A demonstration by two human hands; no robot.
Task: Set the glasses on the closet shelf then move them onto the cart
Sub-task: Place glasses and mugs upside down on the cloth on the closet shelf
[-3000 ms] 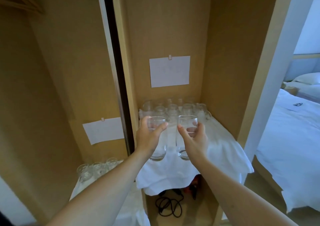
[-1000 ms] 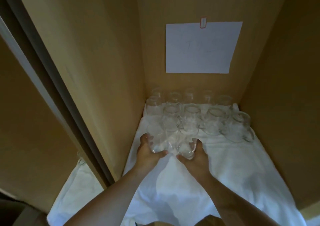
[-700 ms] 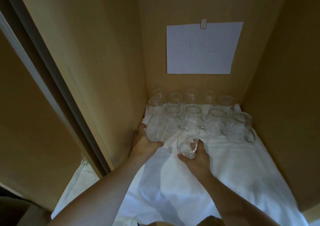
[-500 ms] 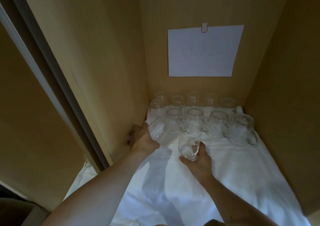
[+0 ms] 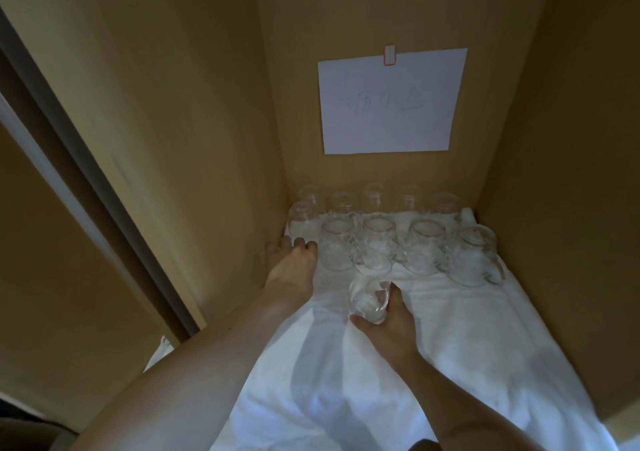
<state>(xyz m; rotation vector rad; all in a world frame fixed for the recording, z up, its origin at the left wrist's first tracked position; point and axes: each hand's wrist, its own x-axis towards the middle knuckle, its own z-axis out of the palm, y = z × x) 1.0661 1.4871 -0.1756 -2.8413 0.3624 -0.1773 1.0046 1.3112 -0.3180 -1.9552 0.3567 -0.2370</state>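
Right hand point(image 5: 388, 322) grips a glass point(image 5: 367, 300); left hand point(image 5: 292, 263) (knuckles up) curls around another point(image 5: 337, 248).

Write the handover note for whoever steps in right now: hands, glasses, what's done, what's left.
Left hand: at the shelf's left wall beside the front-row glass; whether it holds a glass cannot be told.
Right hand: grips one glass, low over the white cloth, in front of the rows.
Done: two rows of glasses stand at the back of the shelf.
Left: set this glass down, then move all the glasses onto the cart, which is not in view.
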